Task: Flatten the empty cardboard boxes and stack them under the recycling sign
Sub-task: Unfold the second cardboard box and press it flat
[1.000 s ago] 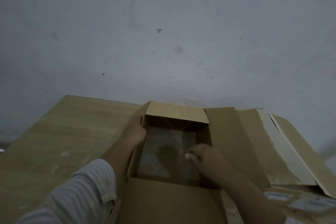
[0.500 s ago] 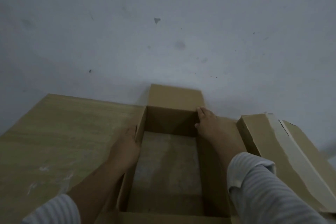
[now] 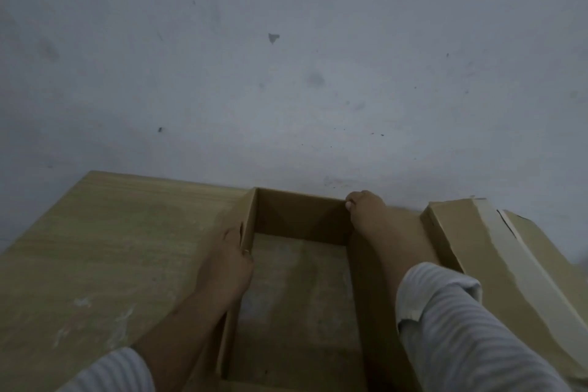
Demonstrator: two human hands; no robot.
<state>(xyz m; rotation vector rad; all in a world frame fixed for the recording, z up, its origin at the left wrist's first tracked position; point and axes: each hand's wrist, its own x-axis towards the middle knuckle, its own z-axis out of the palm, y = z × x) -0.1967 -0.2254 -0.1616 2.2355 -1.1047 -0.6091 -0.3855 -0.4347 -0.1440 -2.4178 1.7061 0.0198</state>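
A brown cardboard box [image 3: 300, 216] stands open on the wooden table, its four walls upright and the tabletop showing through its open bottom. My left hand [image 3: 227, 261] grips the left wall, fingers curled over the top edge. My right hand [image 3: 370, 216] rests on the far right corner, fingertips hooked over the rim, the forearm lying along the right wall. The far flap is out of sight behind the back wall. No recycling sign is in view.
A second cardboard box [image 3: 496, 270] with a pale tape strip lies closed just to the right, touching my right arm. The wooden table [image 3: 105, 251] stretches left of the box. A stained grey wall [image 3: 286, 73] rises directly behind the table.
The far flap, first folded over the opening and then upright, has gone down behind the back wall. My right hand moved from inside the box to its far right corner.
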